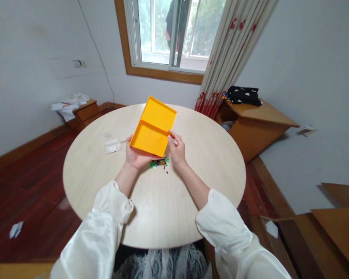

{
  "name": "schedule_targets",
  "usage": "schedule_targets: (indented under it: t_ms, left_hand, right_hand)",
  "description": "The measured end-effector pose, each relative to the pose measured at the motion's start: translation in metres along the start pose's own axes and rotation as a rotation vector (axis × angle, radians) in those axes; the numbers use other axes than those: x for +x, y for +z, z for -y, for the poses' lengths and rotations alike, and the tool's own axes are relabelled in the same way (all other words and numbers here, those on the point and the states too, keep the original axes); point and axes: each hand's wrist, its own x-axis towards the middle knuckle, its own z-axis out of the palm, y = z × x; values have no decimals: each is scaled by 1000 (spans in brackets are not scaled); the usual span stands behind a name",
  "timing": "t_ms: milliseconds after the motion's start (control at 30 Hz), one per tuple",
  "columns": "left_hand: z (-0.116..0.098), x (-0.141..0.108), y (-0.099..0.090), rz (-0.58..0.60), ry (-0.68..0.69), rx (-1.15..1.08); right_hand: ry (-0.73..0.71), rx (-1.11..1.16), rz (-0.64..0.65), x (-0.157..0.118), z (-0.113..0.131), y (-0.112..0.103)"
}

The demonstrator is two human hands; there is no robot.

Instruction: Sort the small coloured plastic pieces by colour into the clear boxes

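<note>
A yellow hinged box (149, 138) is held up over the round table, its lid folded back so that both shallow halves face me. Nothing shows inside either half. My left hand (136, 155) supports it from beneath, with the thumb along the left edge. At the right edge, near the fold, my right hand (177, 149) grips the box between thumb and fingers. Small coloured building bricks (159, 162), mostly green, blue and brown, lie in a pile on the tabletop below the box, partly hidden by it and my left hand.
The pale round table (159, 205) fills the middle. A clear plastic case (113, 147) lies on its left side. Beyond the table are a wooden cabinet (253, 124) with black cloth (242, 95) on top, a curtain (227, 54) and a small drawer unit (87, 113) with papers.
</note>
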Motion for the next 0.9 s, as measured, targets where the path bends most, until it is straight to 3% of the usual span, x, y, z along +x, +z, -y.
schedule_targets:
  t_ms: [167,267,400,500,667,900]
  left_hand:
    - [0,-1,3,-4,11,-19]
    - [1,0,1,-9,42,-40]
    - [2,2,0,-59,180,-80]
    - [2,1,4,-91,221,-95]
    - [3,0,10,-129,215,-124]
    - [3,1,1,-125,221,-89]
  right_hand:
    - [-175,-325,-54,-8,1,0]
    - [-320,-433,39,-15,7,0]
    - [-493,-498,222,-21,11,3]
    - [-529,-519,307,-21,8,4]
    - [-556,-545,327,-20,6,3]
    - [-649,-533,374,-26,14,4]
